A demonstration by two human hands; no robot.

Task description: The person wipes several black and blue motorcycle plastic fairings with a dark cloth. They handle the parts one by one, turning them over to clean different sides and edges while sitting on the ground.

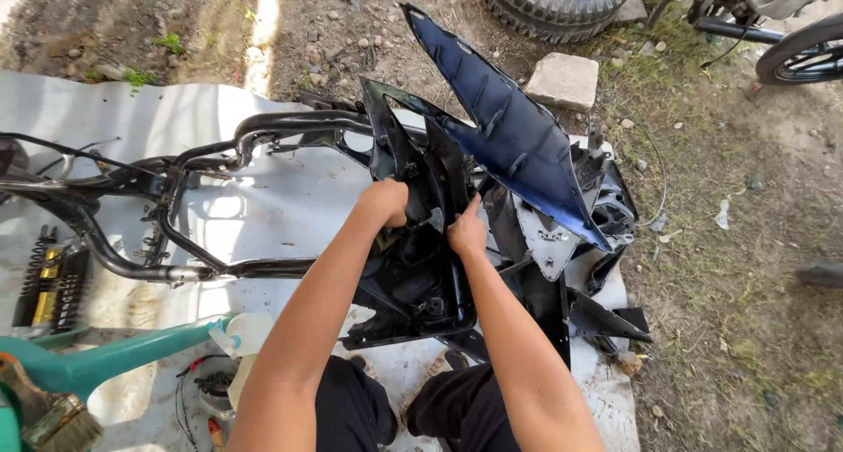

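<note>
Fairing [413,276], black plastic, sits against frame [202,167] on tarp [263,206]; left hand [386,202] and right hand [465,233] both grasping its upper edges. Best handled evenly, avoiding twist near blue panel [509,127].

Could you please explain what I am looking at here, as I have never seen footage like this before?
This is a single view from a camera worn on a person's head, looking down at their own bare arms. There is no machine. The left hand and right hand both grip a black plastic body panel of a stripped motorcycle. Behind it a dark blue panel stands tilted upward. The bare black frame lies on a white sheet spread over dirt. At the left lie coil shock absorbers; a grey stone block and a tyre sit farther back.
</note>
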